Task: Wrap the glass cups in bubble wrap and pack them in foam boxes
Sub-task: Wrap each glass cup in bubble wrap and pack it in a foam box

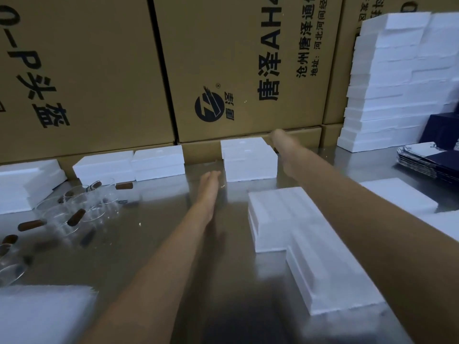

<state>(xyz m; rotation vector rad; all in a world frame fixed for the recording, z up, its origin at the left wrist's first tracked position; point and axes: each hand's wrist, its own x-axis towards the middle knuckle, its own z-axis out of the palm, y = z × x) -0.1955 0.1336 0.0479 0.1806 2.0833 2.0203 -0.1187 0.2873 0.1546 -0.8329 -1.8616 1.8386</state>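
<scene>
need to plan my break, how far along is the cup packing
Looks partly done: closed foam boxes stand along the cardboard cartons, though their contents are hidden. In hand: nothing; the left hand and right hand are both empty, reaching toward the middle box. Left: several glass cups with brown handles sit unwrapped at the left, and foam pieces wait nearby.

Clear glass cups (74,207) with brown handles lie scattered left; white foam boxes (249,161) stacked behind.

A packing warehouse: stacked printed cartons (236,65), foam box piles (387,78), steel table (159,244).
</scene>
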